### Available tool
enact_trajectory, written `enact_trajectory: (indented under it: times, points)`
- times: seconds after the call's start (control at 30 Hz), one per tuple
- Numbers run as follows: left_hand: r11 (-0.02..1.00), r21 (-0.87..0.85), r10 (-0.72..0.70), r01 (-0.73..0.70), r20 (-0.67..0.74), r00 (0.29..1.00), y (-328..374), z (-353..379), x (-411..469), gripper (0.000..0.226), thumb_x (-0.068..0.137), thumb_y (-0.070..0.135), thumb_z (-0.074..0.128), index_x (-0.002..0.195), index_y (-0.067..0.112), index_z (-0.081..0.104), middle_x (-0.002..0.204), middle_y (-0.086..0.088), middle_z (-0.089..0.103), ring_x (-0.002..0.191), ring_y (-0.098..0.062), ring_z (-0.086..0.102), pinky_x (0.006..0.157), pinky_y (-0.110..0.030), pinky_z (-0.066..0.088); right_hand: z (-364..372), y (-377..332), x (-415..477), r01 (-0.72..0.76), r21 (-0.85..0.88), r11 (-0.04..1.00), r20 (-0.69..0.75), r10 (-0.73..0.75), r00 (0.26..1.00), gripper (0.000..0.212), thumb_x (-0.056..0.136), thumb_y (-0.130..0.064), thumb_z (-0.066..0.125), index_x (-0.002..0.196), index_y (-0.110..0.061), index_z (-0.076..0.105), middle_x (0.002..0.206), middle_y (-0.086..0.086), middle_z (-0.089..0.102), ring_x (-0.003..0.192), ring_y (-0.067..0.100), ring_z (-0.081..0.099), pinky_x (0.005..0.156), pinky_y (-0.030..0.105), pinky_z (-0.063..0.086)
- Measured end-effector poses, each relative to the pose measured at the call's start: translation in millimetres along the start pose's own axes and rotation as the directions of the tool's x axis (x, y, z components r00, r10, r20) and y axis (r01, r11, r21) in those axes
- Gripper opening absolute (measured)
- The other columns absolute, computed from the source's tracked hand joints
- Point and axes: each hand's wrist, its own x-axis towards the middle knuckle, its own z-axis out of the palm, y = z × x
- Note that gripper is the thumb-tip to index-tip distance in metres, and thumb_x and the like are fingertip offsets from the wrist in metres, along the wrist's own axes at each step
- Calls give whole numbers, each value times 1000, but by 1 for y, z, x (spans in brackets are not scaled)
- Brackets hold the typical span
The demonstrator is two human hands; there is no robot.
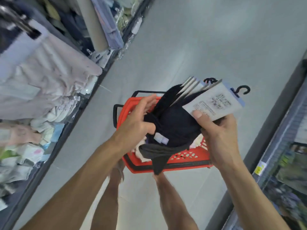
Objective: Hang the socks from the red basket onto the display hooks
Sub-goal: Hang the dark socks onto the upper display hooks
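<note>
A red basket [186, 156] with black handles stands on the floor below me, with light-coloured socks inside. Above it I hold a bundle of dark sock packs [172, 125]. Their white card labels [214, 101] fan out at the top, each ending in a black plastic hook [242, 90]. My right hand [219, 135] grips the bundle at the labels, thumb pressed on the front card. My left hand [136, 120] holds the dark socks from the left side, fingers curled around the fabric. A grey sock [159, 156] dangles from the bundle over the basket's near rim.
On the left a display shelf [46, 90] carries packed light-coloured clothing and socks, with a cardboard tube above. A second shelf unit [280, 146] with packaged goods runs along the right. Between them lies a grey floor aisle [191, 47]. My feet show under the basket.
</note>
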Motion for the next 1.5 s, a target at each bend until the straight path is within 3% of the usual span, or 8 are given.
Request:
enact_trajectory:
  times: [0.13, 0.27, 0.4, 0.5, 0.57, 0.87, 1.23, 1.5]
  points:
    - [961, 210, 235, -182, -270, 934, 74, -9, -80, 90, 72, -4, 52, 150, 36, 31, 156, 17, 36, 143, 5, 29, 122, -23, 22, 20, -91, -34, 169, -109, 980, -47, -175, 984, 38, 81, -24, 72, 117, -22, 64, 104, -11, 75, 97, 6, 71, 73, 16, 54]
    - [830, 419, 483, -368, -210, 850, 141, 4, -185, 106, 75, 14, 64, 155, 46, 3, 165, 18, 14, 153, -9, 16, 123, -39, 24, 57, -187, -81, 351, -108, 930, 37, -349, 936, 46, 72, -38, 73, 114, -42, 56, 104, -14, 72, 95, 8, 71, 80, 43, 59]
    - [828, 531, 493, -183, -530, 690, 188, 0, -283, 112, 72, 39, 65, 137, 68, -20, 160, 19, 23, 146, 1, 28, 115, -31, 38, 97, -272, -155, 500, -26, 866, 346, -461, 817, 59, 67, -44, 74, 117, -59, 48, 111, -26, 68, 99, 0, 68, 82, 35, 59]
    - [918, 305, 396, -253, -711, 582, 207, -24, -374, 86, 70, 31, 68, 148, 43, 35, 122, 20, 67, 106, 5, 63, 83, -9, 50, 116, -323, -222, 532, 157, 832, 639, -497, 588, 72, 72, -44, 73, 137, -52, 44, 129, -19, 61, 115, 8, 64, 86, 21, 55]
    - [884, 180, 400, -432, -771, 495, 211, -38, -440, 40, 69, 19, 79, 106, 36, 75, 87, 21, 77, 81, 9, 70, 66, -5, 50, 125, -352, -265, 525, 288, 801, 733, -537, 418, 63, 83, -37, 66, 143, -36, 47, 135, -11, 60, 124, 13, 59, 89, 20, 53]
    - [488, -49, 239, -872, -953, 188, 160, -44, -694, 27, 58, 6, 72, 78, 21, 84, 85, -7, 80, 73, -18, 76, 60, -25, 58, 179, -435, -494, 777, 494, 390, 695, -714, -84, 32, 81, -19, 69, 110, -33, 73, 112, -15, 60, 104, 13, 62, 84, 18, 48]
    - [403, 22, 313, -915, -943, 115, 19, -25, -946, 46, 44, 28, 79, 90, 22, 84, 104, -13, 78, 85, -24, 77, 72, -32, 62, 209, -397, -762, 725, 633, 271, 562, -805, -190, 39, 75, -37, 75, 112, -39, 65, 113, -17, 58, 108, 8, 60, 81, 14, 46]
    - [390, 152, 412, -908, -911, 25, -27, -25, -1013, 40, 47, 28, 79, 87, 28, 84, 98, -6, 80, 87, -18, 77, 65, -22, 59, 230, -389, -842, 667, 586, 460, 726, -664, -180, 41, 58, -57, 78, 92, -41, 62, 94, -7, 67, 82, 10, 64, 71, 26, 53]
